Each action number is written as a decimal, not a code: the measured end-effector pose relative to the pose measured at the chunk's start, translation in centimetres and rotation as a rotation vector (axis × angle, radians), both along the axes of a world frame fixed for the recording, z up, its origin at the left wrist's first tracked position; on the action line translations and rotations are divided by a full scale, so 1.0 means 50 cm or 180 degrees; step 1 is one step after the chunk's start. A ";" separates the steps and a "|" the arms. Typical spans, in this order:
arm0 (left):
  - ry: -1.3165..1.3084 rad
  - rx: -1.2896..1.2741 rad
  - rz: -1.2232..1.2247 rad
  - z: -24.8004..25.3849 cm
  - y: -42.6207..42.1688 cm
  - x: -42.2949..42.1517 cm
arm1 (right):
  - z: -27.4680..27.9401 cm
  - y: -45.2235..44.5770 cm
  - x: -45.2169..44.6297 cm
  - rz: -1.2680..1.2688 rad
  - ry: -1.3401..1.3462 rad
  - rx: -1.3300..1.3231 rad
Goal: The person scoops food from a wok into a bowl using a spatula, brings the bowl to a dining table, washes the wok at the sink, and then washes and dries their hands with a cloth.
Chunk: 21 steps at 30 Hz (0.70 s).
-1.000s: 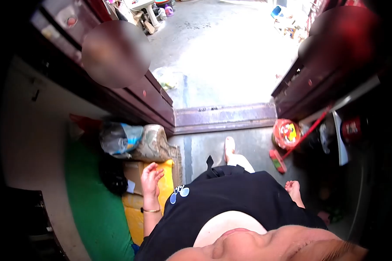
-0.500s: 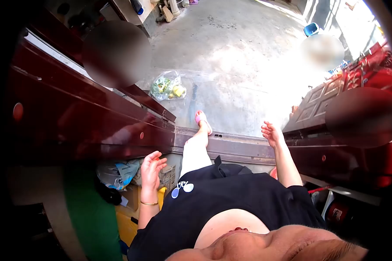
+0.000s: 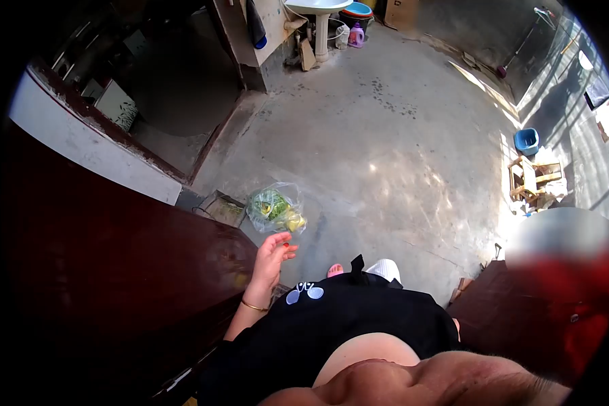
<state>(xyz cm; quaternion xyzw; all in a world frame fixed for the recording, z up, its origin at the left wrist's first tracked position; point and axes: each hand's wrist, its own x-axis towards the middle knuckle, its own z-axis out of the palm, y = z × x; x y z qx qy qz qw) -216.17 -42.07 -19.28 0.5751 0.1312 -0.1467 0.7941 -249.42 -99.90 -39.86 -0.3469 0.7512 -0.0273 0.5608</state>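
Note:
My left hand (image 3: 273,260) is raised in front of me, its fingers loosely bent and apart, holding nothing. A gold-coloured bangle (image 3: 254,307) circles the wrist. Just beyond the fingertips in the picture, a clear plastic bag (image 3: 275,207) of green and yellow vegetables lies on the concrete floor; the hand appears apart from it. Of my right arm only a sliver of skin shows beside the black shirt (image 3: 372,311), and my right hand is out of sight.
Dark red door panels (image 3: 128,257) stand close on my left, with another door (image 3: 521,311) at right. A doorway (image 3: 176,88) opens at left. Farther off are a white pedestal washbasin (image 3: 322,34), a purple bottle (image 3: 356,35), a blue bucket (image 3: 526,141) and a wooden stool (image 3: 531,177).
I have moved forward past the door sill, so the bag is nearer and more of the yard shows. My left hand stays raised. The right hand has dropped out of view.

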 end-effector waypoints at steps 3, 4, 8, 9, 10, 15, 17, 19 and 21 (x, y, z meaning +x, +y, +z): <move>0.0071 -0.0069 0.0590 -0.007 0.029 0.104 | -0.003 -0.057 0.132 -0.0546 0.0334 -0.0306; 0.0058 -0.0092 0.0754 -0.016 0.039 0.142 | 0.031 -0.063 0.217 -0.0401 0.0324 -0.0327; 0.0021 -0.0086 0.1425 -0.046 0.071 0.289 | 0.067 -0.127 0.609 0.0168 0.0159 -0.0483; 0.0022 -0.0035 0.1579 -0.061 0.080 0.332 | 0.061 -0.139 0.730 0.0367 0.0091 -0.0499; 0.0023 0.0028 0.1737 -0.075 0.087 0.386 | 0.052 -0.145 0.854 0.0556 0.0018 -0.0499; 0.0072 -0.0234 0.2427 -0.040 0.108 0.604 | 0.027 -0.037 1.510 0.1526 -0.0430 -0.0211; 0.0168 -0.0037 0.2693 0.019 0.127 0.670 | 0.021 0.086 1.778 0.2412 -0.0400 -0.0200; 0.0175 0.0117 0.3000 0.039 0.150 0.721 | 0.030 0.228 2.021 0.3482 -0.0990 0.0096; 0.0240 0.0091 0.3247 0.058 0.175 0.769 | 0.090 0.401 2.207 0.4069 -0.1484 0.0170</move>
